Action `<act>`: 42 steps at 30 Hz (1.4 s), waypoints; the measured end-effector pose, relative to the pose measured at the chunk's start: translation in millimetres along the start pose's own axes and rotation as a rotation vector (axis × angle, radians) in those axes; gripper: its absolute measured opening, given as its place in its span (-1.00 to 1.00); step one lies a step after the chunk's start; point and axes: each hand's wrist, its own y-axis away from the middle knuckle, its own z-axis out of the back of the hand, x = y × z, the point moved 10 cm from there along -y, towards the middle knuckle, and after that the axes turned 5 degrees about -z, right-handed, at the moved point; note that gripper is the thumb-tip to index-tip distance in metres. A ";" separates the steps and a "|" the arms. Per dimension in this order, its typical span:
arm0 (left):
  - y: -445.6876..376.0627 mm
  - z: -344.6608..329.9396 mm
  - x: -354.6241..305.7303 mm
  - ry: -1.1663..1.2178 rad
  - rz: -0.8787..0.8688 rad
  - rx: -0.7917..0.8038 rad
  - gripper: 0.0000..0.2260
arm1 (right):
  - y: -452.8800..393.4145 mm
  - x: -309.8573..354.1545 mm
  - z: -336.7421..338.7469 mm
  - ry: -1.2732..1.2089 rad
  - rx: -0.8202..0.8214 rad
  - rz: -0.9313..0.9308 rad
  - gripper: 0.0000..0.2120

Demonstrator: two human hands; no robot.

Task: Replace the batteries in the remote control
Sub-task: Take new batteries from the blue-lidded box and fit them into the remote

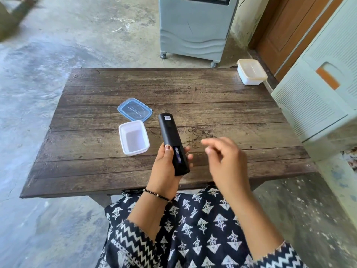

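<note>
A black remote control (170, 134) lies back-side up in my left hand (166, 167), above the front middle of the wooden table (212, 97). My fingers and thumb curl round its lower end. Its battery compartment (178, 154) is uncovered and a bluish battery shows inside. My right hand (226, 157) hovers to the right of the remote, blurred, fingers loosely bent, holding nothing that I can see.
An open white plastic box (123, 140) stands left of the remote, with its clear blue-rimmed lid (135, 110) lying behind it. A closed white container (251, 72) sits at the table's far right corner. A grey wheeled cooler (195, 28) and pale cabinets (318, 89) stand beyond.
</note>
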 end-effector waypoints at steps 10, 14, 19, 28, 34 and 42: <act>2.2 5.3 -0.5 -0.033 0.017 0.016 -0.72 | -42.1 -98.5 -30.1 0.407 0.174 -0.296 -0.73; 2.9 4.5 1.2 -0.016 0.028 0.013 -0.70 | -44.6 -91.0 -34.3 0.491 0.209 -0.249 -0.91; 2.2 6.5 1.9 -0.041 0.018 0.010 -0.71 | -18.1 -69.4 -20.6 -0.196 0.194 -0.446 -0.85; 4.9 1.9 1.8 0.029 0.034 0.041 -0.71 | 17.3 -16.7 -42.8 -0.457 0.325 -0.445 -0.86; 4.1 2.5 3.5 0.018 0.035 0.026 -0.70 | 17.9 -8.4 -36.2 -0.273 0.248 -0.292 -0.85; 5.5 0.0 2.9 0.012 0.029 0.034 -0.70 | 25.1 5.2 -39.7 -0.095 0.326 -0.155 -0.60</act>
